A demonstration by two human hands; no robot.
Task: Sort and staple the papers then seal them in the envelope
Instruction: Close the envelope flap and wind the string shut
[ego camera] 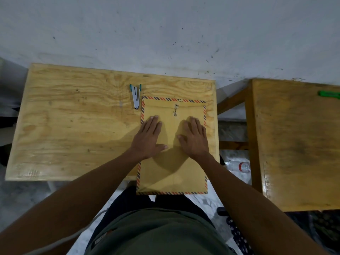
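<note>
Plywood table [73, 126] — both hands flat on envelope [173, 173]; stapler [135, 96] beside.

We see a matt brown paper envelope [173, 168] on a grainy, slightly glossy plywood surface [73, 126]; just beside the envelope lies a shiny metal stapler [135, 96] with teal plastic tips.
</note>
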